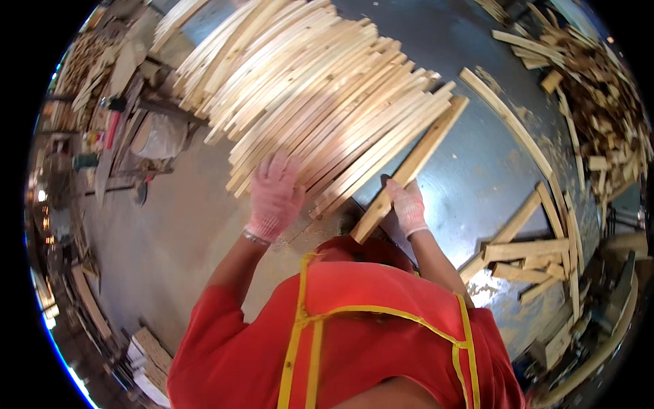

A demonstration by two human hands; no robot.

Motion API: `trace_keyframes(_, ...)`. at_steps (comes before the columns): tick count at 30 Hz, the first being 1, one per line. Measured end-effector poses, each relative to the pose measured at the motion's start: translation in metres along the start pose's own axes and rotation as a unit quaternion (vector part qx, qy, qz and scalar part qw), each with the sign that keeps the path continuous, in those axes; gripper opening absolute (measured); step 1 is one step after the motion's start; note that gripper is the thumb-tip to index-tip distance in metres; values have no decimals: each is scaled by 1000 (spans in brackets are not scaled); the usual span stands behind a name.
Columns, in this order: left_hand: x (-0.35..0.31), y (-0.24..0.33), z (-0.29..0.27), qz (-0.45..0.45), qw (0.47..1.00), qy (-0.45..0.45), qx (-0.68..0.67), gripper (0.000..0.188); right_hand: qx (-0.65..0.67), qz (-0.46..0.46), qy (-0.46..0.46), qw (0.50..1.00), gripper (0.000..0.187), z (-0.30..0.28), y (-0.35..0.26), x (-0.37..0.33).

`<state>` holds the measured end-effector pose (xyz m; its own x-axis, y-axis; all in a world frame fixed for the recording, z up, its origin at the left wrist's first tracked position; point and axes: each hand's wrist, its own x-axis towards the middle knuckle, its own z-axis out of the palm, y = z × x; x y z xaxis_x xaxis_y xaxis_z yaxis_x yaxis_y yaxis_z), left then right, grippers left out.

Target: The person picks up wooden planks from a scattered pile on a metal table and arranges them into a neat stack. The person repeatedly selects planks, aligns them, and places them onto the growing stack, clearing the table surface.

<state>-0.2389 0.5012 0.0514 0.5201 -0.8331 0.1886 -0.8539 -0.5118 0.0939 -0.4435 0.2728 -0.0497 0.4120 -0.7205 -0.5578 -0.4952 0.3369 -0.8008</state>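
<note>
Wooden strips [327, 88] lie side by side in a wide row across the metal table ahead of me. My left hand [276, 194], in a pale knitted glove, lies over the near ends of the strips at the left, fingers stretched out. My right hand [407, 204], gloved the same way, is closed around a thicker wooden board [411, 165]. That board slants along the right side of the row, its near end close to my body. The undersides of my fingers are hidden.
The metal table [470, 157] has a long thin strip [514, 126] along its right part. Short pieces [528, 252] are stacked crosswise near my right elbow. A heap of offcuts [606, 95] fills the far right. A cluttered workbench [126, 129] stands at the left.
</note>
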Motion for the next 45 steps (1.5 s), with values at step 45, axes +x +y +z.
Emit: trace_keyframes(45, 43, 284, 68, 144, 888, -208, -383, 58, 330, -263, 233, 876, 69, -637, -265, 34)
